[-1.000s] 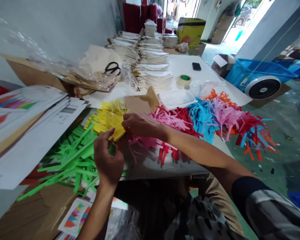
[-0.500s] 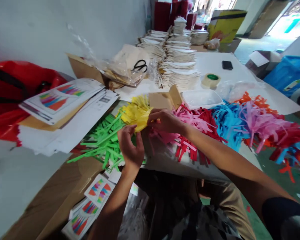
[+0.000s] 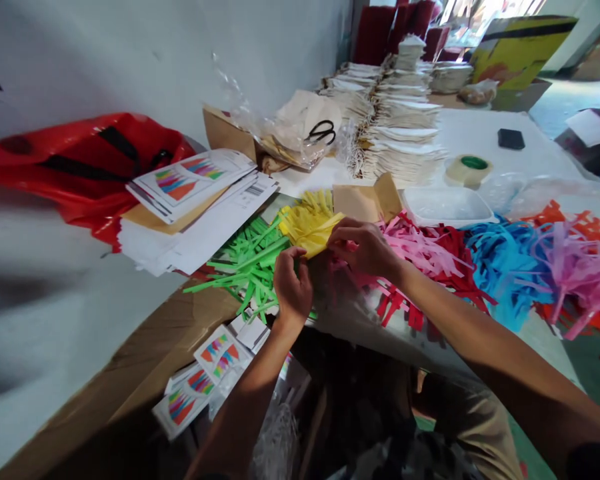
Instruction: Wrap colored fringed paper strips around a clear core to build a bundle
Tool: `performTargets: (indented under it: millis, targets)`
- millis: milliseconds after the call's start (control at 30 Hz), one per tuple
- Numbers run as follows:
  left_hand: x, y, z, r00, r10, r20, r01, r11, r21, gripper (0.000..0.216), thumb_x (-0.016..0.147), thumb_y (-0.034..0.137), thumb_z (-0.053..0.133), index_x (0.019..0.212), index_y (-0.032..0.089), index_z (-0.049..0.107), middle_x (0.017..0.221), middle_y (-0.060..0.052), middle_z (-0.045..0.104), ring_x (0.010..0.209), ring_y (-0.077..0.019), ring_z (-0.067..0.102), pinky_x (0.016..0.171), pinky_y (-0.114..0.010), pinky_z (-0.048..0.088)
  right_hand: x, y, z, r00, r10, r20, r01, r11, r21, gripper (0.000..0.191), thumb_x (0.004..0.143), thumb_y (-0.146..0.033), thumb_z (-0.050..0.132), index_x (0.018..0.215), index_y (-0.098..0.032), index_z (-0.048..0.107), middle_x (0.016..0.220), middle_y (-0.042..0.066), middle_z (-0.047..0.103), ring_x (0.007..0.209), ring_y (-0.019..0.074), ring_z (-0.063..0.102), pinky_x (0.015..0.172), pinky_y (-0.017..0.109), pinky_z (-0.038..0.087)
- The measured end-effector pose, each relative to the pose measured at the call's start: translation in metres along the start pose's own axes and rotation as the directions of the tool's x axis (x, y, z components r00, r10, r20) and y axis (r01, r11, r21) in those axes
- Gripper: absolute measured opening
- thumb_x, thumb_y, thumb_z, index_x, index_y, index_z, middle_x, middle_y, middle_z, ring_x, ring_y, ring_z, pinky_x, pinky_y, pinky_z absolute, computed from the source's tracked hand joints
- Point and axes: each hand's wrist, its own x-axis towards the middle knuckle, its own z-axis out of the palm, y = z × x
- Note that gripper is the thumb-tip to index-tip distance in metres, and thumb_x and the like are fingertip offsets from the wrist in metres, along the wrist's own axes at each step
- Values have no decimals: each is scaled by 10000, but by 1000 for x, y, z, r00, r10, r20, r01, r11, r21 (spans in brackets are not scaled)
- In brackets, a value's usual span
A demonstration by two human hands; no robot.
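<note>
My left hand [image 3: 292, 288] and my right hand [image 3: 365, 248] meet at the near end of a bunch of yellow paper strips [image 3: 310, 223], and both pinch it. The bunch lies on the white table [image 3: 480, 150] between a pile of green paper strips [image 3: 245, 267] on its left and pink strips [image 3: 410, 243] on its right. Red strips [image 3: 450, 267], blue strips [image 3: 495, 263] and lilac strips [image 3: 575, 267] run on to the right along the table's front edge.
Stacked printed sheets [image 3: 195, 197] and a red plastic bag [image 3: 87, 163] lie at left. Behind are a brown paper piece [image 3: 367, 200], a white tray [image 3: 445, 207], a tape roll [image 3: 467, 170], scissors [image 3: 323, 132], stacked paper bags [image 3: 400, 133] and a phone [image 3: 511, 139].
The camera has swung left, so everything has slid right in view. Both hands stay on the yellow strips, and the left fingers have closed more tightly on them.
</note>
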Motion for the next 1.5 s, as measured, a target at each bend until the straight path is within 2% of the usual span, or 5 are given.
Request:
performTargets:
  millis: [400, 933, 1067, 1367, 1500]
  targets:
    - [7, 6, -10, 991, -60, 116, 92, 951, -294, 242, 1040, 279, 578, 1269, 211, 613, 1245, -116, 722, 1179, -220, 721, 1069, -400, 580, -2, -1, 4, 999, -15, -42, 17, 999, 30, 120, 891, -144, 682, 877, -209, 782, 989, 68, 738, 799, 149, 680, 761, 280, 532]
    - [18, 4, -19, 970, 37, 242, 54, 932, -360, 521, 954, 167, 619, 1467, 226, 552, 1307, -128, 744, 1188, -229, 748, 1053, -386, 610, -5, -5, 4, 993, 36, -115, -31, 999, 42, 99, 888, -170, 686, 864, -203, 777, 967, 60, 723, 733, 126, 645, 701, 269, 505]
    - [24, 4, -20, 959, 85, 269, 3, 950, -311, 576, 911, 137, 634, 1474, 242, 572, 1454, -124, 679, 1145, -208, 758, 1036, -356, 620, -5, -5, 4, 988, 40, -150, -25, 995, 101, 93, 885, -165, 674, 869, -193, 761, 965, 63, 707, 726, 125, 642, 701, 269, 513]
    - [36, -2, -21, 955, 104, 279, -39, 972, -232, 441, 955, 179, 662, 1387, 264, 681, 1353, -73, 754, 1086, -197, 789, 997, -325, 629, -6, -4, 5, 999, -30, -28, 22, 970, -240, 114, 955, -224, 677, 973, -232, 789, 995, 68, 758, 802, 172, 653, 755, 297, 469]
    - [39, -4, -21, 951, 101, 291, -22, 965, -262, 321, 961, 300, 735, 1279, 258, 752, 1206, -69, 810, 1032, -200, 803, 962, -324, 636, -6, -2, 7, 998, -56, -27, 47, 967, -250, 146, 977, -217, 658, 949, -232, 801, 962, 67, 752, 830, 180, 660, 763, 298, 467]
